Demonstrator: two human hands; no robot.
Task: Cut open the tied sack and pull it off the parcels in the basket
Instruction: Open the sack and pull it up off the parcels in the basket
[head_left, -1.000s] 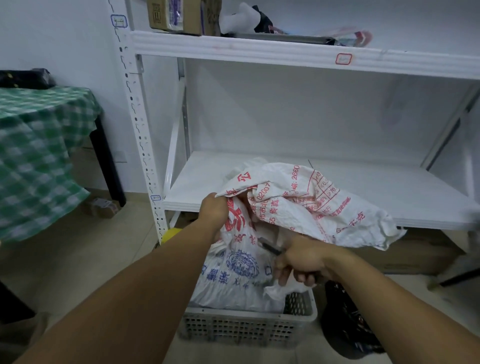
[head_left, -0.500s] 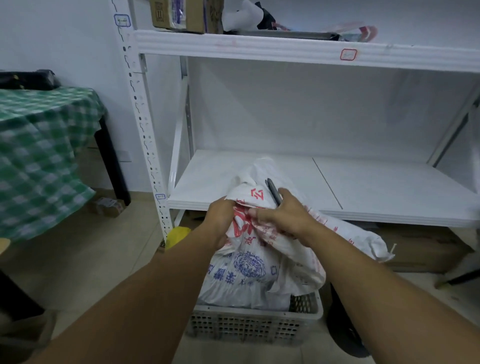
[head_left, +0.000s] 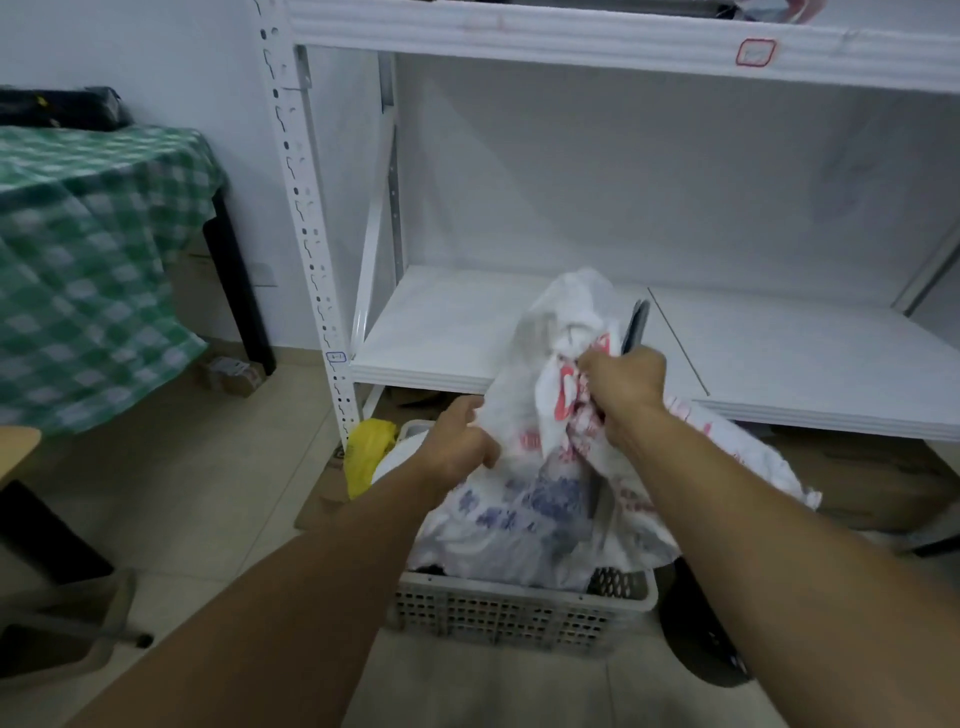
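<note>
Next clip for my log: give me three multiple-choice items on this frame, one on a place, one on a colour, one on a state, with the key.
1. Where does the basket stand? A on the shelf; B on the floor; C on the table.
2. What colour is the checked cloth at left? A green; B red; C blue.
3. What is the right hand doing? A hanging empty; B gripping the sack; C pressing the wall.
Key: B, floor shows all around it; A, green and white checks; B, fingers curl round bunched fabric.
</note>
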